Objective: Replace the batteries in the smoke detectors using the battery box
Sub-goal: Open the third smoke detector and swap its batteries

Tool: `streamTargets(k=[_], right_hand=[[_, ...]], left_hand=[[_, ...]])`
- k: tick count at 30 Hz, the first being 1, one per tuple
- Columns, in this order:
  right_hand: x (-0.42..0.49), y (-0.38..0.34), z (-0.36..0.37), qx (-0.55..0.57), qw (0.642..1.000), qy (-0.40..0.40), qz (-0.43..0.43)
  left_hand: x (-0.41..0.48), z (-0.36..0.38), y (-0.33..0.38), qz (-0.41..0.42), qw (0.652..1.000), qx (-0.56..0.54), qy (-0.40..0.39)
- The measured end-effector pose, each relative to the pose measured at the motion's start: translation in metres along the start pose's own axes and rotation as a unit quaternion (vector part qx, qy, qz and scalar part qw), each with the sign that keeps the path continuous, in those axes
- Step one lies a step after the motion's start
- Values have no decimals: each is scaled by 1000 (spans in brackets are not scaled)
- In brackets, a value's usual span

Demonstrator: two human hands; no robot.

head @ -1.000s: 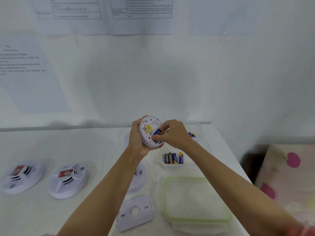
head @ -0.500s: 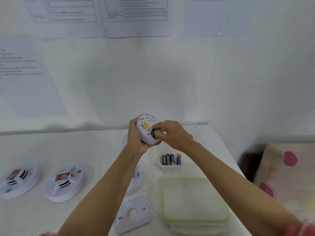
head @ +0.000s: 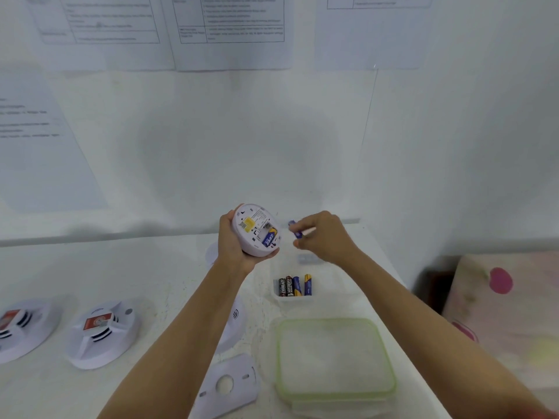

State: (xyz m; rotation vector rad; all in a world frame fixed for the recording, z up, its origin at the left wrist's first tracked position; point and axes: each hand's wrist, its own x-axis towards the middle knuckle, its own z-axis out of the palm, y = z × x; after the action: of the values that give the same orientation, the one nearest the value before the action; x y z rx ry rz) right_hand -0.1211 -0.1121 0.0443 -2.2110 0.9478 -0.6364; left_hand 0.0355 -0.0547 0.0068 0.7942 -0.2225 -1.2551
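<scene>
- Fingers (head: 266, 255) of the left hand (head: 233, 240) are curled round a round white plastic smoke detector (head: 255, 229). It is held up above the white bench (head: 151, 267) with its back facing the camera.
- One blue-and-gold battery (head: 270, 237) sits in the open compartment on the detector's back, beside a yellow sticker.
- The right hand (head: 326, 237) is just right of the detector and apart from it. It pinches a small blue battery (head: 295, 229) between thumb and fingertips, and blur hides the label.
- Below the hands, a small clear plastic battery box (head: 293, 299) rests on the bench. Four batteries (head: 295, 286) lie side by side in it, two black and two blue-and-gold.
- Nearer the camera lies a clear plastic container with a pale green rim (head: 332, 320).
- Left of that container is a flat white mounting plate with a round hole (head: 227, 385).
- Another white detector (head: 234, 322) is partly hidden under the left forearm.
- Two more white detectors with red labels (head: 101, 334) (head: 21, 325) sit well to the left on the bench.
</scene>
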Motion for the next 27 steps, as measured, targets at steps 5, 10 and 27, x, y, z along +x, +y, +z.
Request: streamTargets(k=[5, 10, 27], right_hand=[[-5, 15, -11, -105, 961, -184, 180], [-6, 34, 13, -165, 937, -239, 195], [-5, 26, 14, -150, 943, -236, 181]], left_hand=[[0, -3, 0, 16, 1000, 12, 5], [-3, -3, -4, 9, 1000, 17, 10], [-3, -6, -4, 5, 1000, 13, 23]])
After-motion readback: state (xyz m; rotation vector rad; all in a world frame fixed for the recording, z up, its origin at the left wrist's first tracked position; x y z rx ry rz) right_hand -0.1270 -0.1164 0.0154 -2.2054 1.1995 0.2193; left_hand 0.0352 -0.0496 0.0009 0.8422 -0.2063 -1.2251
